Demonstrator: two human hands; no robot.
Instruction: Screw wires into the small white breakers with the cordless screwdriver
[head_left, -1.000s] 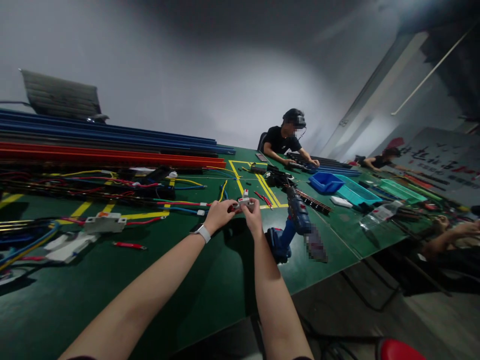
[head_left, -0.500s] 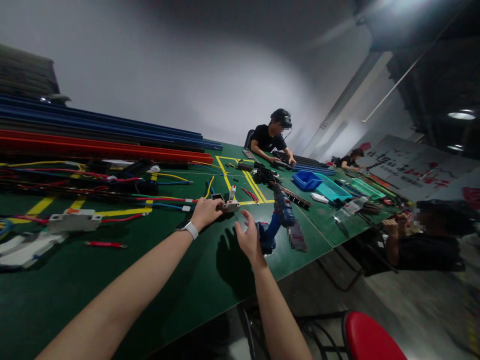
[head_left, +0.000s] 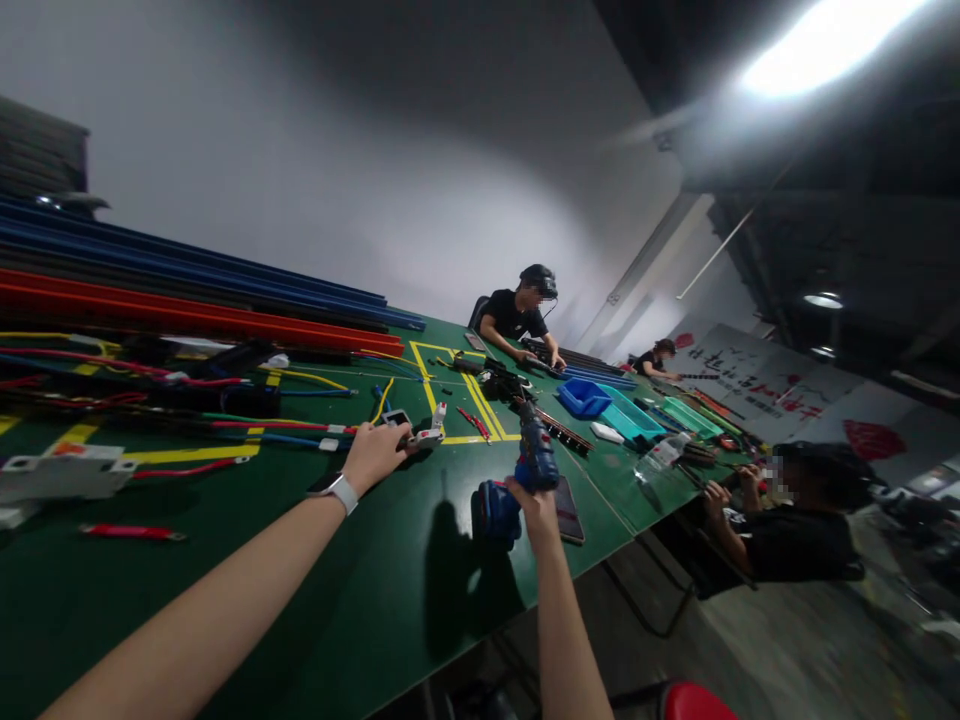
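Note:
My left hand (head_left: 375, 457) is closed on a small white breaker-like part (head_left: 429, 437), low over the green table (head_left: 360, 590). A grey watch-like band circles that wrist. Farther right, my right hand (head_left: 538, 508) is wrapped round the handle of a blue cordless drill (head_left: 538, 452), whose barrel points away from me. Its bulky battery base (head_left: 496, 515) is at the left of my hand. Most of the fingers of my right hand are hidden behind the handle. Beyond my left hand runs a bundle of red, blue and yellow cables (head_left: 300, 430).
At left lie a white breaker block (head_left: 67, 472) and a short red cable (head_left: 133, 532). Orange and blue rails (head_left: 187, 310) line the back. A phone (head_left: 571, 512), blue bin (head_left: 583, 398), teal tray (head_left: 628, 412) and bottle (head_left: 661, 458) stand right. Co-workers sit beyond and at right.
My right hand, open beside the drill before, has closed round its handle. The drill looks turned more upright. My left hand keeps the white part; the view has shifted right and up.

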